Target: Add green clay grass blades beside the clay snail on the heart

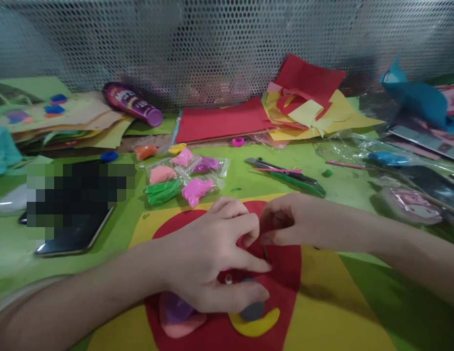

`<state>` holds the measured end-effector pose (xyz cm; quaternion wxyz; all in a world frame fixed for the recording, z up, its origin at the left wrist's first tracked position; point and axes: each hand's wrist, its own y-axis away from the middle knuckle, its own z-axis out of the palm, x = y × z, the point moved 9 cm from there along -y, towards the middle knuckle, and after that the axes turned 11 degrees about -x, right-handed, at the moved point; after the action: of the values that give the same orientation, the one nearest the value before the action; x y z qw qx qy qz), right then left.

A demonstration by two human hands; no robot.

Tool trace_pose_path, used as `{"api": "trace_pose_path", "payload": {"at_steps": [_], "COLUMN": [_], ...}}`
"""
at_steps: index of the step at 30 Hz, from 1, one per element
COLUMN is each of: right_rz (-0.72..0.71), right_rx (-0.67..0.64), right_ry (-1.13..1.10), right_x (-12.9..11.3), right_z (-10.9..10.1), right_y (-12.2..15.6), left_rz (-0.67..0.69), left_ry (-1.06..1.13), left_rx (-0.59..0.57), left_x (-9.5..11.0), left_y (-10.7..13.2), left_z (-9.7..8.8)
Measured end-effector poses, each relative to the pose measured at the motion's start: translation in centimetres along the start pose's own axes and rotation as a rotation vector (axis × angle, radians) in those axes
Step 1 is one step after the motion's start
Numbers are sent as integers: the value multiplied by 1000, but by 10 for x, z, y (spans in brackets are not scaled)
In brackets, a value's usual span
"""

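Observation:
A red paper shape (pixel 285 278) lies on a yellow sheet (pixel 322 312) in front of me. Flat clay pieces are stuck on it: a pink and purple one (pixel 179 319), a grey one (pixel 253 311) and a yellow crescent (pixel 259 329). My left hand (pixel 212 258) rests on the red shape with fingers curled, thumb and forefinger stretched over the grey piece. My right hand (pixel 285 222) is pinched shut just above the red shape, fingertips touching my left hand's fingers. What it pinches is hidden.
Small bags of coloured clay (pixel 183 178) lie beyond my hands. Green-handled scissors (pixel 288 174) lie to the right, a phone (pixel 75 234) to the left. A purple tube (pixel 133 103), red and yellow paper sheets (pixel 307 105) and a blue paper figure (pixel 417 95) sit before the mesh wall.

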<state>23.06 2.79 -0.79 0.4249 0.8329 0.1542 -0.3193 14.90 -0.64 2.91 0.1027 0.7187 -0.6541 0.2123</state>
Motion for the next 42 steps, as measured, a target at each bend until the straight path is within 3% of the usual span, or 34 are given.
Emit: {"api": "trace_pose_path", "payload": {"at_steps": [23,30,42], "right_rz": [-28,-50,-34], "right_rx": [-63,-63,-79], "right_ry": [-162,-210,-263], "right_x": [13,13,13], "right_z": [-1,-2,-1], "right_y": [-5,-7,-7], "left_rz": [-21,-29,-64], "left_ry": [7,145,-12], "left_rx": [-54,129,28], "left_x": [0,-7,-3], "left_y": [1,7,4], "left_z": [5,-8,2]}}
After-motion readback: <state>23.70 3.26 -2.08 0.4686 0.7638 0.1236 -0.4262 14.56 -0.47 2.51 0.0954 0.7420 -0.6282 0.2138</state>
